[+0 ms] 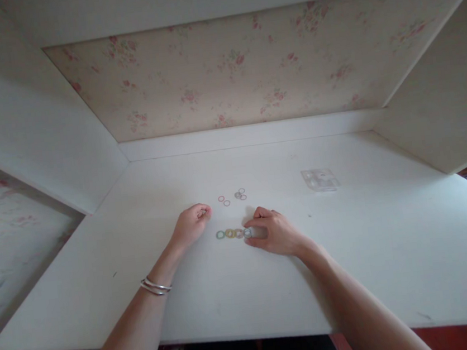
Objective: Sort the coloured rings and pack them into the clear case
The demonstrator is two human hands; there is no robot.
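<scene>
Left forearm (125, 330) and right forearm (359, 295) stretch over the white table (403, 257), a row of coloured rings (230, 234) between the hands!
And look at the right hand (277, 230): thumb and forefinger stand parted, one on each side of the row's end ring; whether they press on it, I cannot tell. Leftward from those fingertips the row runs, green at its far end, yellow showing along it. Over on the left hand (191, 223), the fingers are curled in with the thumb against them; what they may pinch, I can't make out. Silver bangles (156, 287) circle the wrist behind those fingers. Just past the left fingertips, to their right, a red ring (221, 199) and a paler ring (227, 202); beyond the right fingers, a cluster of thin rings (240, 195); well right of them, a clear plastic box (320, 179).
</scene>
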